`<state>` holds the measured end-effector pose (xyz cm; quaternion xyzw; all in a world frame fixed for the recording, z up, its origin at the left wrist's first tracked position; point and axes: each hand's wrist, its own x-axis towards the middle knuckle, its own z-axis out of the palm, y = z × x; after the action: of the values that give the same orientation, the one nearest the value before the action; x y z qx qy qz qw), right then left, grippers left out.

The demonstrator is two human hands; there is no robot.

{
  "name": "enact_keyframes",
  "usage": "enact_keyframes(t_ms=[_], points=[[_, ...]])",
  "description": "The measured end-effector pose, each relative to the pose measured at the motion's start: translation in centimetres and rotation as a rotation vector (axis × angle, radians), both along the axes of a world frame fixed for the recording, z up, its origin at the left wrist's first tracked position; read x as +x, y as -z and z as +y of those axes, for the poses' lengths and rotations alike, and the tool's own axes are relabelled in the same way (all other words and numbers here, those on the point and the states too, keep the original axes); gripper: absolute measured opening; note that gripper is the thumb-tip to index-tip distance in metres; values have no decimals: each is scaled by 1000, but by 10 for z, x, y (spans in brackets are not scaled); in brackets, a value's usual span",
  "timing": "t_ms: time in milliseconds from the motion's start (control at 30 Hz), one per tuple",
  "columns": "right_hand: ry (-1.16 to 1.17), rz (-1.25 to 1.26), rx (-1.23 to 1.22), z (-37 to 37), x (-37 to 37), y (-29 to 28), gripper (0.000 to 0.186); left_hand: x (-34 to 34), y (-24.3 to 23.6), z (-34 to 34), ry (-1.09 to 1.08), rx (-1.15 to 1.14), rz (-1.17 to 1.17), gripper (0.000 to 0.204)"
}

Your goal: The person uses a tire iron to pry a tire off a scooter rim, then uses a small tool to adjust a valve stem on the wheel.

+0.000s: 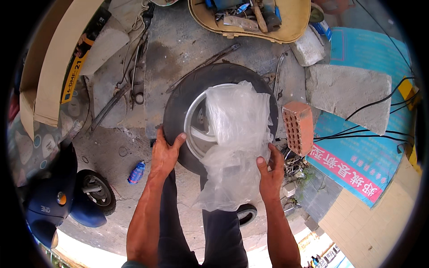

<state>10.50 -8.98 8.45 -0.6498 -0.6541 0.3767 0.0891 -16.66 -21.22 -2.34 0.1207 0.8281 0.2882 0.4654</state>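
Observation:
A black tire [182, 120] on a silver wheel rim [192, 131] is at the middle, tilted toward me above my legs. A crumpled clear plastic sheet [232, 116] covers its right part and hangs below it. My left hand [166, 152] grips the tire's left side, thumb on the sidewall near the rim, fingers round the edge. My right hand [270, 174] has its fingers curled at the lower right edge, against the plastic; what lies under them is partly hidden.
Pry bars [205, 64], concrete blocks [346, 96], a perforated brick [297, 129] and a yellow tool bin [272, 38] surround the wheel. A cardboard box [49, 85] stands upper left, a dark blue scooter [53, 216] lower left. Cables [362, 136] cross blue boards [344, 165] at right.

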Motion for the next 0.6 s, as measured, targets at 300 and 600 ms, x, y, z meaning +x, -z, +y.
enact_keyframes(t_ms=[300,600], points=[[-378,-39,247,195,-81,59,63,-62,-32,90,305,65,373,96],[-231,-103,15,158,-3,127,60,-105,-42,145,850,83,579,100]])
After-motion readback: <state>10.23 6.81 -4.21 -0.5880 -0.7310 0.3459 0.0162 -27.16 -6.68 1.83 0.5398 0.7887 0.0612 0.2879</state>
